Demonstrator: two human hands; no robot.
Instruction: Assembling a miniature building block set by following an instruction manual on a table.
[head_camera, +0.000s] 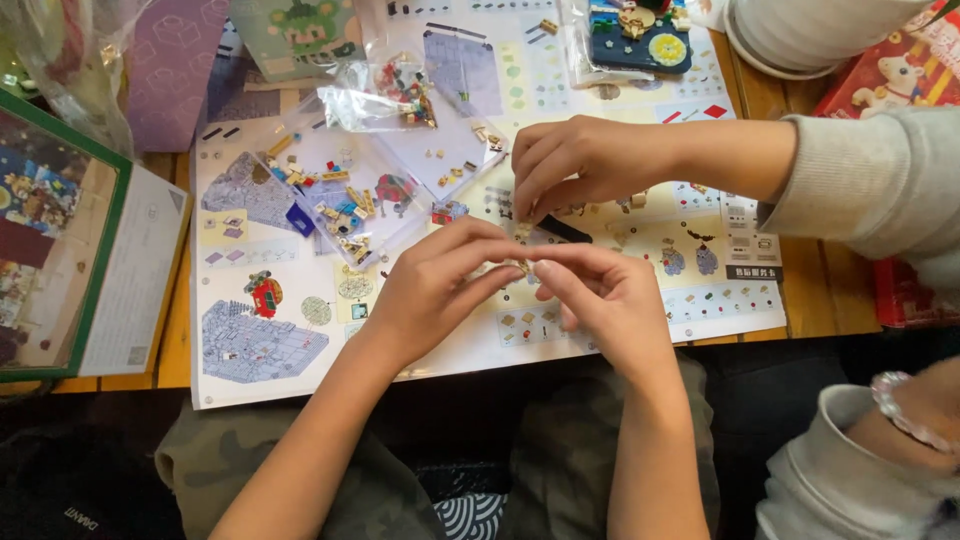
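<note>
Both the left hand (430, 290) and right hand (605, 300) pinch one tiny brick (520, 266); the nearby helper's hand (575, 160) could bump it loose.

Both forearms reach forward, the left hand (430, 290) and right hand (600, 295) meeting fingertip to fingertip, fingers pinched.

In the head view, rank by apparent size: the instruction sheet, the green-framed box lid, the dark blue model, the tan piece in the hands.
1. Instruction sheet
2. Box lid, cut off by the frame edge
3. Blue model
4. Tan piece, pinched between both hands
</note>
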